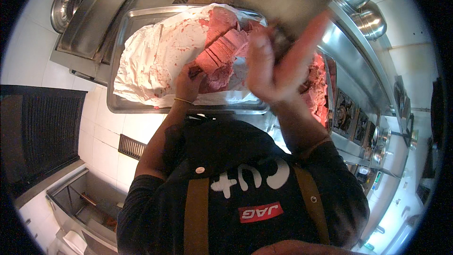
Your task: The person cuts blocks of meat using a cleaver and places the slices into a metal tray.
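Observation:
A slab of raw red meat [221, 53] lies on crumpled white paper [153, 61] spotted with red, inside a large shallow metal tray [114, 92]. Parallel cuts part its middle into thick slices. At the meat's near left corner is my left hand [187, 86], its fingers curled closed on the edge; a dark gap shows by the fingertips. My right hand [276, 68] is raised over the tray's right side, clear of the slab and smeared by motion. Its thumb and fingers look spread, with a dark blurred patch between them that I cannot make out.
More raw meat [317, 92] sits right of my right forearm. Empty-looking metal pans [101, 12] stand at the far left, steel bowls [368, 21] on a shelf at the far right. A black slatted panel [45, 130] and a steel basin [89, 212] are at left.

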Motion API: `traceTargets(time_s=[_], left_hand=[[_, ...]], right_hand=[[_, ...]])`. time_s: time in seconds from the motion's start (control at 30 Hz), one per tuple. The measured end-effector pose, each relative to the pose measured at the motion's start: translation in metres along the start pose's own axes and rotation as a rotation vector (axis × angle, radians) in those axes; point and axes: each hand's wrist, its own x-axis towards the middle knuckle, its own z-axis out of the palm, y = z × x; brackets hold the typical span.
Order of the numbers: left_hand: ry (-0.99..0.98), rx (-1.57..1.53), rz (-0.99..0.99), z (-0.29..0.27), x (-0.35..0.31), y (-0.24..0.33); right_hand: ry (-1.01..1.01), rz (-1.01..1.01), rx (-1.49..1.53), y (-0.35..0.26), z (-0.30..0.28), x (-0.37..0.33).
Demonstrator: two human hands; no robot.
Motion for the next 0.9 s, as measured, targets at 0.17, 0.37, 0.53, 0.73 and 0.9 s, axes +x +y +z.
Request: traceTargets(time_s=[0.17, 0.37, 0.53, 0.73, 0.9], left_hand=[[0.013, 0.138, 0.115, 0.004, -0.006, 0.006], [0.035, 0.168, 0.025, 0.0, -0.004, 0.015], [0.053, 0.045, 0.033, 0.012, -0.001, -0.008], [0.0, 0.085, 0.067, 0.016, -0.005, 0.001], [0.11, 0.218, 0.004, 0.016, -0.013, 0.017]], right_hand=[[-0.492, 0.122, -0.04, 0.109, 0.087, -0.097], [-0.199, -0.003, 0.161, 0.028, 0.017, 0.002], [-0.019, -0.314, -0.06, 0.018, -0.002, -0.012], [-0.386, -0.019, 0.055, 0.103, 0.062, -0.102], [-0.003, -0.361, -0.067, 0.009, -0.002, -0.025]])
